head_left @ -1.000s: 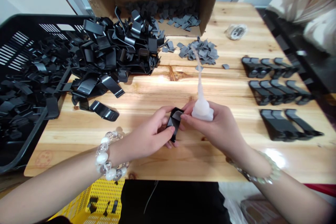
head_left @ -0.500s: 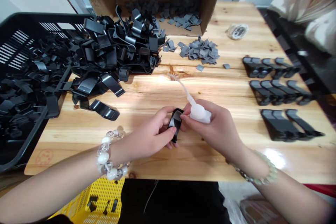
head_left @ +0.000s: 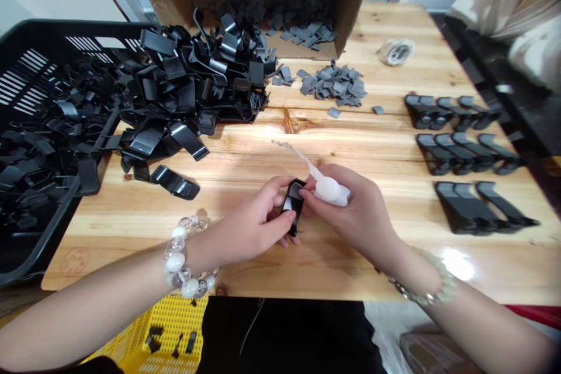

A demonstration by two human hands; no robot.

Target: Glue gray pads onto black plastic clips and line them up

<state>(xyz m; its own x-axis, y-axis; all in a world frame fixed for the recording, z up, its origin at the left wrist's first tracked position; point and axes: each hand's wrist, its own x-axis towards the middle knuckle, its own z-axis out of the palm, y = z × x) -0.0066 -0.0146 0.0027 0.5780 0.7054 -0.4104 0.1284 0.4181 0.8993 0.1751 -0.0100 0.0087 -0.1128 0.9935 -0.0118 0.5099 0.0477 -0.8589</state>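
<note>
My left hand [head_left: 263, 219] holds a glossy black plastic clip [head_left: 293, 203] just above the table's front part, thumb on its face and fingers behind. A grey pad [head_left: 297, 189] lies on the clip's upper end. My right hand [head_left: 346, 204] is wrapped round a small white glue bottle [head_left: 332, 190], whose long thin nozzle points up and to the left, away from the clip. The thumb and fingertip of that hand touch the clip's upper right edge at the pad. A single black clip [head_left: 174, 182] lies to the left of my hands.
A heap of black clips [head_left: 188, 82] and a black crate [head_left: 26, 257] of them stand left. Grey pads [head_left: 335, 85] lie in front of an open cardboard box [head_left: 350, 14]. Rows of clips [head_left: 464, 152] and a tape roll [head_left: 397, 51] are right. A yellow basket [head_left: 175, 310] stands below the edge.
The glue bottle has tipped a little, its nozzle tip swinging left and toward me. My left hand keeps its hold on the clip, which has barely moved.
</note>
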